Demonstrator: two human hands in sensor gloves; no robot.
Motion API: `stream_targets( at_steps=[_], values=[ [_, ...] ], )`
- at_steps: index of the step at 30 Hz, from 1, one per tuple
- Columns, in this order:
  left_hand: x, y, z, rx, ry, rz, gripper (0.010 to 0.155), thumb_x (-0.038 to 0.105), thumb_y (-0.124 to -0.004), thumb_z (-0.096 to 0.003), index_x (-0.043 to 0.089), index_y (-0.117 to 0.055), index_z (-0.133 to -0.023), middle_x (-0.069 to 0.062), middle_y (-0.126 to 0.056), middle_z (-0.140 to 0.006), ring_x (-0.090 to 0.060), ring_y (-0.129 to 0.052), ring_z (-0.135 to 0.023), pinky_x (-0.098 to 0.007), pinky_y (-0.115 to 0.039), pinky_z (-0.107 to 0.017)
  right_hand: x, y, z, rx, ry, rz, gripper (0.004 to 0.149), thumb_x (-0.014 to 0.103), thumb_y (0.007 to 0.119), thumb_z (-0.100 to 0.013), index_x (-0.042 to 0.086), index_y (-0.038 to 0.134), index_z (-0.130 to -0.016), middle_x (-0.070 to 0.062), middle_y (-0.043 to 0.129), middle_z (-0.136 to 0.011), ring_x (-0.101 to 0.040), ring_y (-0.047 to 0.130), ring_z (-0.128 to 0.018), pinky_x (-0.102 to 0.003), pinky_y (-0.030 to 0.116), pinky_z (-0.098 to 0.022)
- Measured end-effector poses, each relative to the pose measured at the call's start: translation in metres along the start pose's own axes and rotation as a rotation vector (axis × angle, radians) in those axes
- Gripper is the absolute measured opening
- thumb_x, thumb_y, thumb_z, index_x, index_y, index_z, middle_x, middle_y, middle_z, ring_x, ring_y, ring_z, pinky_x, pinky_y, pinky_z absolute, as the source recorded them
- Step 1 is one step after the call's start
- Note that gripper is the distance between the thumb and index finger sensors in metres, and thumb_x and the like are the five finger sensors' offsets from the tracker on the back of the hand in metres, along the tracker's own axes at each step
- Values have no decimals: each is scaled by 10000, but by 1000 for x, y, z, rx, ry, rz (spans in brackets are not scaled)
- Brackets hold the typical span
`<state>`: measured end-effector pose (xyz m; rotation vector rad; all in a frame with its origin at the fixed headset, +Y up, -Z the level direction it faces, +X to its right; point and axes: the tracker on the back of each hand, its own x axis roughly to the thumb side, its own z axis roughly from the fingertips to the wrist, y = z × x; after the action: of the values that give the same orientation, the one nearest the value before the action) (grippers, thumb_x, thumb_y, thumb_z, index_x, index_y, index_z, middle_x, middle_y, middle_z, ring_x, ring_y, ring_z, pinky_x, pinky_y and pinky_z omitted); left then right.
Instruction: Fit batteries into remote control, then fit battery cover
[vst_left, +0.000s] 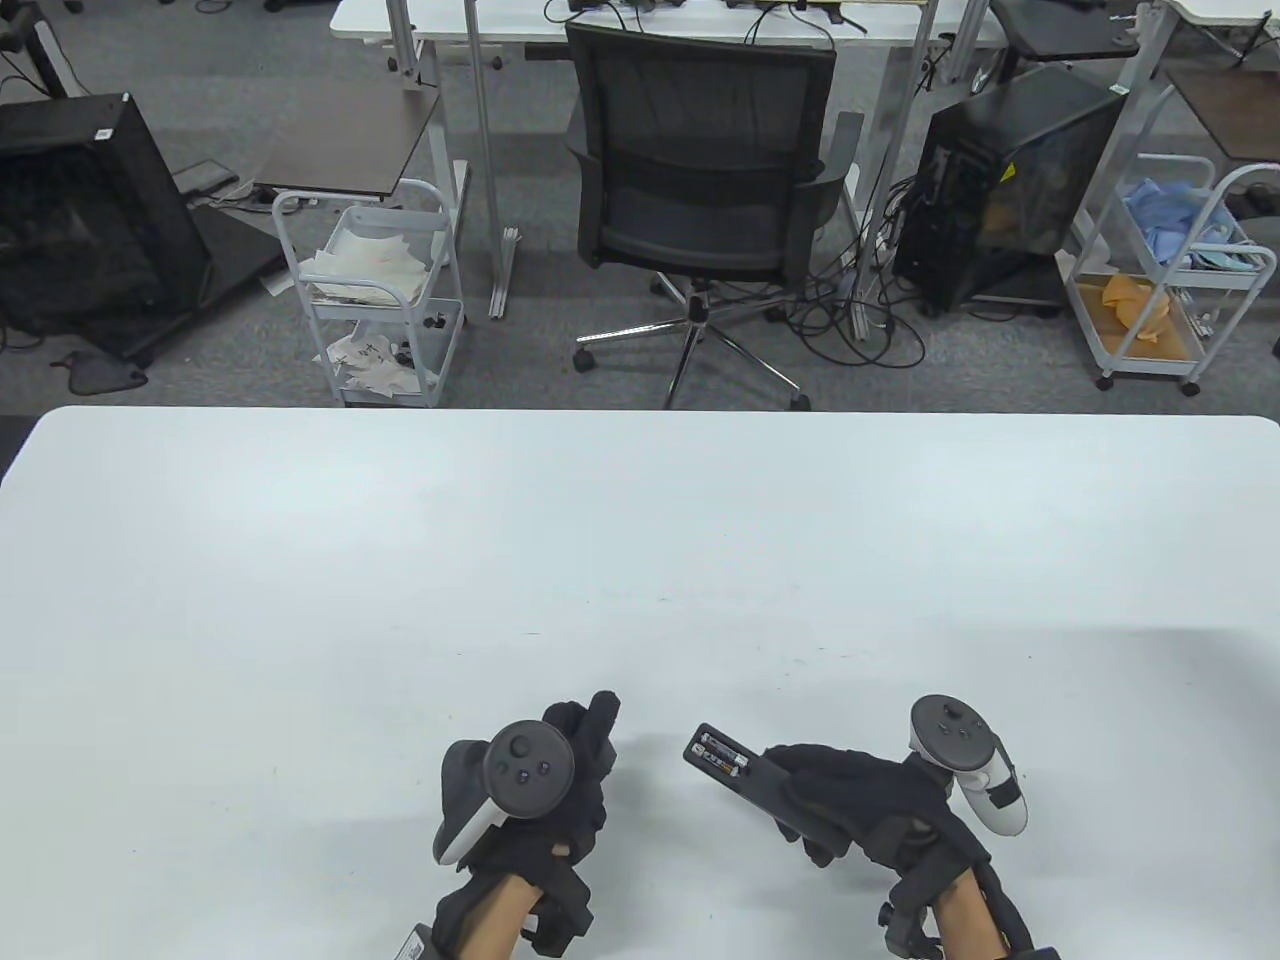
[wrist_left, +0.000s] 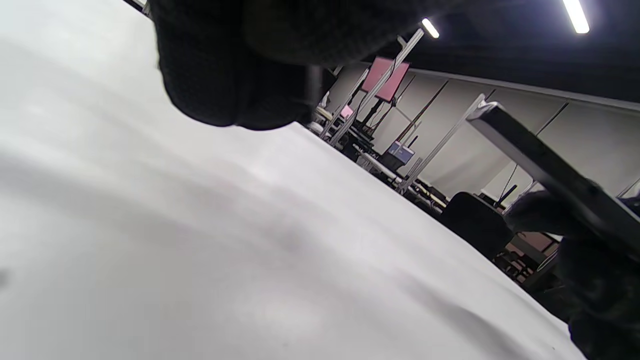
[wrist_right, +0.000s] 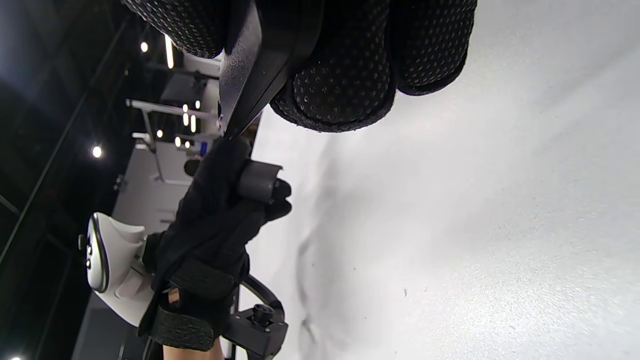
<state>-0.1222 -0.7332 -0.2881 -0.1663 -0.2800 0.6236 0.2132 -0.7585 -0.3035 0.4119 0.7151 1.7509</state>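
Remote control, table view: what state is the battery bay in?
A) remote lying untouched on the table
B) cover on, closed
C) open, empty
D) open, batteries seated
D: in the table view the remote control, held by the right hand, has its compartment uncovered at the far end, with the batteries lying in it.
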Motion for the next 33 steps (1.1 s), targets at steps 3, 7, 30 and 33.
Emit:
stream_targets(
  at_steps=[3, 7, 30, 33],
  values=[
    [-7, -3, -3, -58, 29, -18, 661, 22, -751, -507, 115, -523, -1121, -249, -592, -997, -276, -920, -825, -440, -866, -606, 0, 2, -2, 7, 8, 10, 563, 381, 715, -581, 111, 635, -1068, -116, 958, -758, -152, 986, -423, -415, 799, -561],
    [-12, -8, -4, -55, 63, -52, 576, 219, -766, -589, 66, -566, -1108, -274, -661, -963, -334, -926, -773, -512, -832, -571, -1, 3, -2, 9, 15, 20, 561, 381, 715, -582, 112, 635, -1068, -114, 959, -758, -152, 987, -423, -415, 800, -560],
    [18, -14, 4, 10, -338, 83, 499, 204, -645, -615, 208, -568, -1107, -173, -633, -1098, -353, -821, -916, -553, -690, -712, -2, 15, -11, 105, 49, 67, 560, 379, 713, -584, 112, 634, -1069, -118, 957, -759, -152, 985, -424, -415, 798, -563],
    [25, -19, 5, 2, -343, -15, 505, 214, -638, -618, 228, -543, -1114, -146, -583, -1131, -346, -771, -959, -558, -640, -748, -3, 18, -13, 134, 50, 62, 559, 380, 713, -585, 115, 633, -1070, -114, 956, -761, -152, 985, -424, -413, 798, -564]
  ],
)
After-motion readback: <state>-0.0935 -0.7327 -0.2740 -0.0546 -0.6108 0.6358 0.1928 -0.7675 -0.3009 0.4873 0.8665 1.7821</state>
